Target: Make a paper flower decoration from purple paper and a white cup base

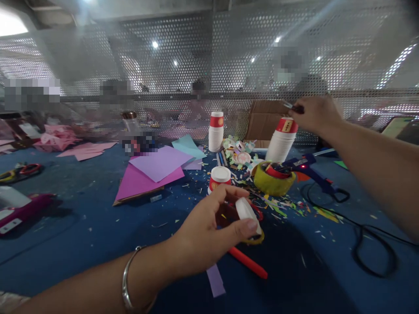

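Observation:
My left hand (209,231) is closed on a small white round paper piece (246,213), shallow like the bottom of a paper cup, pinched between thumb and fingers. Just behind it stands an upside-down red-and-white paper cup (220,175). Raised at the right, my right hand (317,112) is closed on a small dark-handled tool (297,109) with a metallic tip; its exact kind is unclear. Below that hand a tall, leaning stack of paper cups (280,146) stands. Under my left hand lie a red marker-like stick (248,263) and a purple paper strip (216,281).
A blue glue gun (310,170) with a lit red light rests by a yellow tape roll (273,185), its black cable (360,226) looping right. Paper scraps (242,155) lie near another cup stack (216,135). Purple sheets (160,163) lie left; a perforated metal screen (183,56) stands behind.

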`<state>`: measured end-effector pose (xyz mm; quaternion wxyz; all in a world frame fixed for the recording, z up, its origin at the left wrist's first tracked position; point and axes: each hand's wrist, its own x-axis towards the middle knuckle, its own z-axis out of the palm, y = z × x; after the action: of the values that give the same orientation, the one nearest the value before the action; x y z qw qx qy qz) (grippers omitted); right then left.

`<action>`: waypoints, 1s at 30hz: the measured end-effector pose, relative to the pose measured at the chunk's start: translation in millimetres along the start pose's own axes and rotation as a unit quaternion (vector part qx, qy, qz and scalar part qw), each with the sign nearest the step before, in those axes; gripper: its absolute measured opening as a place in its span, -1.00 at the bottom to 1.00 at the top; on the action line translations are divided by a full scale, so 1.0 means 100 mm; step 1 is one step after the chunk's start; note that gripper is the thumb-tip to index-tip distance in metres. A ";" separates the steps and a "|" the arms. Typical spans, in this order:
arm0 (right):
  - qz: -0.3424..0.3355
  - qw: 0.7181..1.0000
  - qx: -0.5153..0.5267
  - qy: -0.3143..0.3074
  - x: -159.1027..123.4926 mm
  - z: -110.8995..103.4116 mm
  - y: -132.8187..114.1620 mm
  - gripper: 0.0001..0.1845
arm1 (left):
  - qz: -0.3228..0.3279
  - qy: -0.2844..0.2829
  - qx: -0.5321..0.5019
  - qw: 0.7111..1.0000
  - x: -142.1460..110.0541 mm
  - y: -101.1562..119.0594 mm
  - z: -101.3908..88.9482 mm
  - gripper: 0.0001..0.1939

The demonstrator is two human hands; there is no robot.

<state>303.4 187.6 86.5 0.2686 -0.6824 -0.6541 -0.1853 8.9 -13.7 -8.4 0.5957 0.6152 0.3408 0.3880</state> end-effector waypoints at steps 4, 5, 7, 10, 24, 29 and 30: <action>-0.027 0.998 0.057 0.000 -0.32 -0.11 -0.19 -0.59 | 0.059 0.086 0.004 0.995 0.08 0.10 -0.10 -0.52; -0.045 0.996 0.077 -0.009 -0.43 -0.14 -0.26 -0.60 | 0.064 0.099 0.002 0.993 0.09 0.12 -0.13 -0.53; -0.075 0.990 0.112 -0.035 -0.68 -0.20 -0.42 -0.68 | 0.056 0.082 0.014 0.995 0.12 0.13 -0.18 -0.54; -0.106 0.979 0.161 -0.069 -1.06 -0.24 -0.62 -0.74 | 0.008 -0.013 0.099 0.995 0.12 0.03 -0.21 -0.55; -0.052 0.862 0.400 -0.309 -2.06 -0.25 -0.71 -0.57 | 0.067 -0.049 0.072 0.994 0.16 -0.16 -0.18 -0.47; -0.051 0.845 0.424 -0.321 -2.07 -0.19 -0.70 -0.66 | 0.052 -0.046 0.060 0.996 0.14 -0.13 -0.13 -0.43; -0.059 0.850 0.417 -0.315 -2.08 -0.18 -0.69 -0.68 | 0.046 -0.047 0.069 0.995 0.13 -0.10 -0.13 -0.41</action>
<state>220.9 12.1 -16.6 0.2965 -0.4880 -0.7584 0.3142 4.5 4.6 -17.6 0.5486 0.6872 0.3096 0.3617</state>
